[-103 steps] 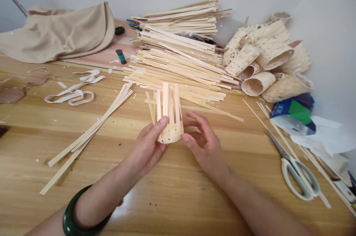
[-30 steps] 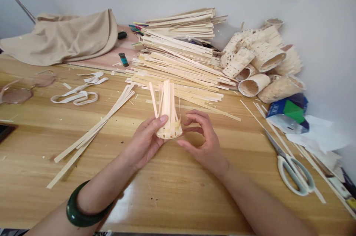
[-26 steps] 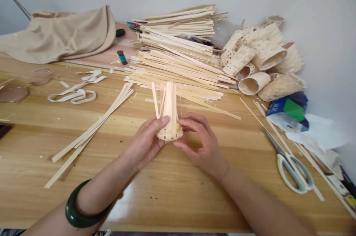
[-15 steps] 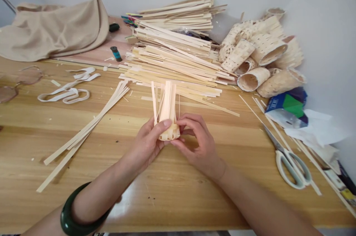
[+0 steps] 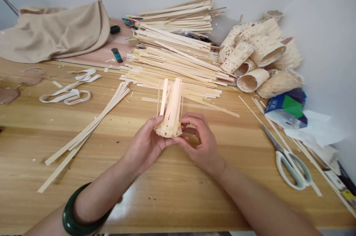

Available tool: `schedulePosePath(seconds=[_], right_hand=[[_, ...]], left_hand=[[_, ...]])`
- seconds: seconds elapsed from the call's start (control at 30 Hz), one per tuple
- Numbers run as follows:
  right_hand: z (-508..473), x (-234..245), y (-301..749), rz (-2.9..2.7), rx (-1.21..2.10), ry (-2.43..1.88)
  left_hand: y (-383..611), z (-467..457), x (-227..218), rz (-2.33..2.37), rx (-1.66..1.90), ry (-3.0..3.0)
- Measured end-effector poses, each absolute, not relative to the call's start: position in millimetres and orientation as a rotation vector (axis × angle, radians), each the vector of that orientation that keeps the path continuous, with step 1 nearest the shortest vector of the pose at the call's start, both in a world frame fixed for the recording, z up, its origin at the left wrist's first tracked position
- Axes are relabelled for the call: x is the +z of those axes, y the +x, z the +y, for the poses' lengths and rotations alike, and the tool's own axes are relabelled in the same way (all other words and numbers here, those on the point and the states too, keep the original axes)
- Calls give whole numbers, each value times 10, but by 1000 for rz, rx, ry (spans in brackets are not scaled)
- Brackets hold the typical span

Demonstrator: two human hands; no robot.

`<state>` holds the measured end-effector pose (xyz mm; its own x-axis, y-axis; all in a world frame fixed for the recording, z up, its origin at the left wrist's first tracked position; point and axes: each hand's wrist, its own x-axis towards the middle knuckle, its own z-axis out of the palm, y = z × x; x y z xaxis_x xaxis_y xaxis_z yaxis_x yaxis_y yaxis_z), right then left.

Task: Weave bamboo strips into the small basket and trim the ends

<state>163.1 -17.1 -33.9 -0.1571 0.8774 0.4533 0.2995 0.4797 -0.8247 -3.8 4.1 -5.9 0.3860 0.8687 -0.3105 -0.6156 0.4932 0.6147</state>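
Between my two hands is a small, partly woven basket [image 5: 168, 130] of pale wood strips, its round woven base towards me and its loose strips standing up. My left hand [image 5: 148, 140] is closed around the left side, thumb on the rim of the woven part and fingers underneath. On the other side my right hand [image 5: 198, 141] pinches the basket's right edge between thumb and fingertips. The fingertips behind the weave are hidden.
Bundles of wood strips [image 5: 178, 61] lie at the back, beside a heap of woven tubes [image 5: 251, 80]. Scissors [image 5: 289, 165] rest at the right. Loose strips [image 5: 86, 132], a white ribbon [image 5: 66, 95], a thread spool [image 5: 116, 55] and beige cloth [image 5: 61, 32] are on the left.
The basket has turned slightly in my hands, showing more of its woven base. My left thumb has slid from the front of the strips to the basket's left edge.
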Motion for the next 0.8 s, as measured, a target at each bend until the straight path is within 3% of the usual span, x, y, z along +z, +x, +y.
schedulePosePath(seconds=[0.63,0.8], right_hand=[[-56,-298,1746,-1964,663,-975],[185,-250,1996,-1869,330,-1406]], left_hand=[[-254,190,-49,924,944,592],[-268,248,-3,910,1100,462]])
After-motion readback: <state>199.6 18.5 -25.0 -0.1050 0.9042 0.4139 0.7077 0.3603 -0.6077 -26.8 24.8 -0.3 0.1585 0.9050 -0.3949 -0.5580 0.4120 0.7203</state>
